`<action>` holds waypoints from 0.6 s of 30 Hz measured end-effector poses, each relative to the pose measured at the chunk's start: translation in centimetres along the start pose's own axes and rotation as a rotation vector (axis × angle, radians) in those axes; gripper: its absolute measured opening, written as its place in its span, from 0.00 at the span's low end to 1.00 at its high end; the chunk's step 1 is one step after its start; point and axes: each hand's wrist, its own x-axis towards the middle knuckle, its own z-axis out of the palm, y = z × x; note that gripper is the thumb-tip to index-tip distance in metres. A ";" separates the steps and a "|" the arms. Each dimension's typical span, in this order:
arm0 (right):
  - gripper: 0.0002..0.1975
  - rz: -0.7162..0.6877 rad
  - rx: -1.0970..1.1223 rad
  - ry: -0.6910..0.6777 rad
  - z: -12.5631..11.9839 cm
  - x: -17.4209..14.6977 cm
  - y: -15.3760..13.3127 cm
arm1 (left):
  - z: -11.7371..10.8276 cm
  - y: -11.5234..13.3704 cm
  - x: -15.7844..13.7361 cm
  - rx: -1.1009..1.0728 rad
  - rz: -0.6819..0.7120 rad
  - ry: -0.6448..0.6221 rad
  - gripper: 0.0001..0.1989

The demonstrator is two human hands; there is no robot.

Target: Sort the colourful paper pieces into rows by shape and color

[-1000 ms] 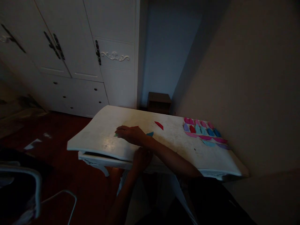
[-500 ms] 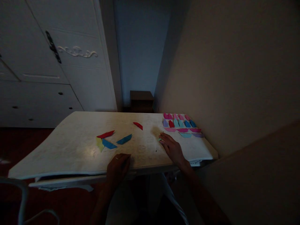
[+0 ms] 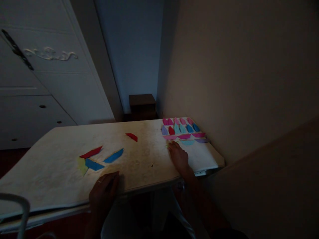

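My right hand (image 3: 178, 156) lies over the left part of a white sheet (image 3: 201, 157), its fingers closed on a small pale green paper piece (image 3: 166, 145) that is mostly hidden. Just beyond it are rows of folded paper pieces on the sheet: pink, lilac, red, light blue and blue, with a light blue one (image 3: 186, 142) nearest my fingertips. My left hand (image 3: 104, 187) rests curled at the table's front edge; whatever its fingers hold, if anything, is hidden. Beyond that hand lie two blue paper strips (image 3: 94, 165), a red strip (image 3: 91, 152) and a yellow-green piece (image 3: 82, 166).
Another red paper strip (image 3: 132, 136) lies toward the back of the pale table (image 3: 142, 159). A wall (image 3: 236, 83) runs along the right. White cabinets (image 3: 62, 89) stand at the left, and a small brown box-like stand (image 3: 142, 99) is beyond the table.
The view has swung to the right, so the table things sit further left. My right hand has moved a little toward the rows with the green piece. My left hand stays curled at the edge.
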 end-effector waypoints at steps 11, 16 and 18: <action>0.17 -0.049 0.053 0.049 0.3 -3.0 0.9 | 0.8 0.4 0.0 0.124 -0.040 0.011 0.12; 0.19 -0.071 0.026 0.050 0.1 -2.6 0.5 | 0.9 0.6 0.1 0.146 -0.029 0.026 0.13; 0.19 -0.064 0.029 0.046 0.1 -2.4 0.5 | 0.9 0.7 0.2 0.154 -0.036 0.036 0.13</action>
